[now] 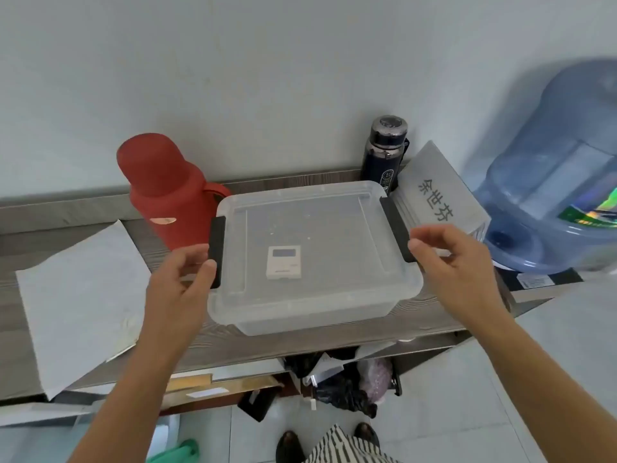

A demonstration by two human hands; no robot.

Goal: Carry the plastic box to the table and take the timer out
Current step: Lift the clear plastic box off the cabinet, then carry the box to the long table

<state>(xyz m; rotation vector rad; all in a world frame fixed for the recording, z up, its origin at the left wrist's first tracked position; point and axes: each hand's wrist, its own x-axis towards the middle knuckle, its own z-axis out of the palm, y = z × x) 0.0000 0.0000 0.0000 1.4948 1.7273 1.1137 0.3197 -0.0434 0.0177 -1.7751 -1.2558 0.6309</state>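
A clear plastic box (337, 295) with its lid on and black side latches rests on a wood-grain shelf (334, 339). Through the lid a small white timer (283, 267) shows, lying flat inside. My left hand (182, 279) is by the left black latch (216, 252), fingers apart, thumb tip at or very near it. At the right black latch (395, 228), my right hand (449, 259) hovers with fingers spread, fingertips just reaching it. Neither hand grips anything.
A red thermos (163, 188) stands behind the box on the left, a dark flask (384, 152) behind it on the right. A grey name sign (437, 198) and a blue water jug (561, 182) sit to the right. White paper (76, 295) lies at left. Clutter fills the floor below.
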